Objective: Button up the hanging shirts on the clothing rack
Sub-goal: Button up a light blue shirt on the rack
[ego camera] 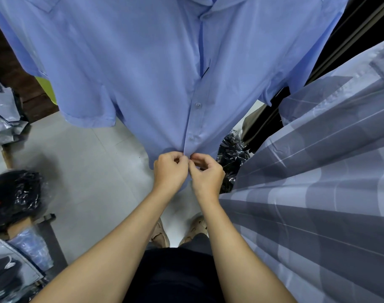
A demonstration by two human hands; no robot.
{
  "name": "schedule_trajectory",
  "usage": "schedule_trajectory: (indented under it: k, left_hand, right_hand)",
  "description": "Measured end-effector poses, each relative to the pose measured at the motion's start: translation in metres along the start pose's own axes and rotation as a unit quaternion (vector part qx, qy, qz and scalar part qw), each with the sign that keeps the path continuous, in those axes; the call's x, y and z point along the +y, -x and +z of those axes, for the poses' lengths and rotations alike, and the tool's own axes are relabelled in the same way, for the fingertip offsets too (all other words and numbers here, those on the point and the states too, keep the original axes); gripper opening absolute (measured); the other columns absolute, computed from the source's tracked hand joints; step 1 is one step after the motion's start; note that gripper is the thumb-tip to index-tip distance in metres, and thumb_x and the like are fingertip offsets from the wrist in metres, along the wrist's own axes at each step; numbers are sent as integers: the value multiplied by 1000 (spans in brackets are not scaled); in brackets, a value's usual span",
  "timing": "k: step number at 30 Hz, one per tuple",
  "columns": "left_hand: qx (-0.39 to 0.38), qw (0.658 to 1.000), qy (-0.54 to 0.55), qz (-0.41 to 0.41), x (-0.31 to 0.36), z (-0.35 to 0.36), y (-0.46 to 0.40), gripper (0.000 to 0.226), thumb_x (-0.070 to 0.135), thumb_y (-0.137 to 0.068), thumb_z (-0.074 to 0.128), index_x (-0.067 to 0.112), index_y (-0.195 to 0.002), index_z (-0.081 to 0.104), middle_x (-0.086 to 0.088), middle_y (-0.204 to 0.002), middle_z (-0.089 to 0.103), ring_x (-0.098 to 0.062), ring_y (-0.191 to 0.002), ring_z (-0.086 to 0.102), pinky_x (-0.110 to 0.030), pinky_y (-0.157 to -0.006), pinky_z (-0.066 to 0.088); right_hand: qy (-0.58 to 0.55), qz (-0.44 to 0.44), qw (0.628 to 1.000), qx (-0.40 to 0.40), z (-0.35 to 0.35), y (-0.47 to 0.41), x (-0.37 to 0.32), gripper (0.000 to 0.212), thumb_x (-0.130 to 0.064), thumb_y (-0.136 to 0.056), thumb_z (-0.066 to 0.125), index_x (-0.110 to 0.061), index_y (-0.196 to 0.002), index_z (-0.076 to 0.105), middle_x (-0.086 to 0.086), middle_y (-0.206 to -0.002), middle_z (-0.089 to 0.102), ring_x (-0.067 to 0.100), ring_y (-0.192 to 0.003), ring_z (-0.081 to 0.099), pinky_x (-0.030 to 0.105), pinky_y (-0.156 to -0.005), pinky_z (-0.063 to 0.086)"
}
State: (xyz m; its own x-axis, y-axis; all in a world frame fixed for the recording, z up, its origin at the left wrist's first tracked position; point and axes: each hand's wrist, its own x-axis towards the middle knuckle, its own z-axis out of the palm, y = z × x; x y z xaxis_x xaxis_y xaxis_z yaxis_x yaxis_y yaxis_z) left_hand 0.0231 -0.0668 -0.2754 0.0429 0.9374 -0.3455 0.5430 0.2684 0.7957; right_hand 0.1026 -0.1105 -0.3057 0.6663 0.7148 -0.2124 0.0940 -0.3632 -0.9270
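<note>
Light blue short-sleeved shirt (143,73) hung dead ahead, placket (194,119) closed at two visible buttons (198,104). Bottom of placket pinched by left hand (169,171) and right hand (206,174), fingers curled on the fabric, hands touching each other. Grey plaid shirt (317,193) hung at right. Bagged dark garments (14,193) seen on left floor.

Clothing stockroom: hanging shirts (143,73), bagged garments (14,193).

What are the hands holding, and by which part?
Both hands, left hand and right hand, pinch the blue shirt at the bottom of its button placket.
</note>
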Motion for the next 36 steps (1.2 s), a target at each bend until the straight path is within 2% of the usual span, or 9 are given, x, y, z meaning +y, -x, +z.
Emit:
schedule_trajectory:
  k: [4,10,14,21,26,29,32,34,36]
  left_hand:
    - [-3,997,65,-29,3,-1,5,10,21,-83,71,17,-79,78,4,-69,74,-5,-69,69,-26,-72,57]
    - [-3,994,93,-50,-4,-2,-5,15,8,-88,68,15,-76,72,-3,-71,74,-18,-72,73,-41,-80,60]
    - [-12,997,59,-40,-2,-1,-7,21,7,-88,65,17,-70,69,-4,-69,73,-21,-72,73,-42,-78,60]
    - [-17,1000,2,-25,1,0,-8,14,8,-85,64,10,-74,70,-3,-69,73,-21,-71,72,-39,-76,60]
    - [-39,991,91,-86,-1,0,-10,14,3,-85,67,11,-76,71,-6,-72,74,-22,-74,74,-40,-78,61]
    - [-56,976,169,-128,-2,-1,-7,5,0,-88,67,1,-85,71,-12,-77,74,-26,-77,74,-38,-77,62]
    - [-23,987,119,-105,-8,0,-8,17,7,-83,72,15,-68,71,-7,-70,74,-24,-73,74,-43,-78,61]
    - [-15,992,86,-86,-9,-1,-11,19,9,-81,73,16,-64,70,-5,-67,73,-23,-71,74,-42,-78,61]
    - [-20,994,75,-81,-9,-2,-11,15,8,-81,73,16,-69,70,-5,-71,74,-21,-73,74,-40,-80,60]
  right_hand:
    - [-12,6,1000,15,4,3,2,15,-5,-81,75,-12,-93,77,-8,-80,73,-6,-72,67,16,-74,54]
    - [-58,8,998,-2,2,10,1,36,3,-81,74,-5,-116,68,7,-91,77,-11,-78,67,6,-73,49]
    - [-48,-5,999,1,0,12,4,33,3,-83,73,-5,-115,68,11,-94,77,-10,-80,68,8,-76,51]
    - [-38,-21,999,18,1,19,4,36,3,-83,73,-8,-116,67,8,-93,77,-5,-86,70,10,-79,53]
    - [-70,-5,997,42,1,24,3,35,5,-83,73,-7,-115,66,-3,-87,74,1,-88,72,15,-78,56]
    - [-40,-26,998,51,3,23,5,28,3,-84,72,-10,-109,69,1,-90,76,3,-88,72,25,-80,59]
    - [10,-55,996,62,8,22,8,28,-5,-84,72,-16,-109,68,-4,-91,77,9,-91,72,38,-86,58]
    - [29,-72,994,72,8,23,8,29,-8,-83,73,-17,-111,68,-6,-91,77,10,-93,72,37,-88,56]
    - [23,-66,995,68,8,24,9,32,-10,-85,74,-19,-114,66,-7,-91,77,6,-93,71,26,-88,55]
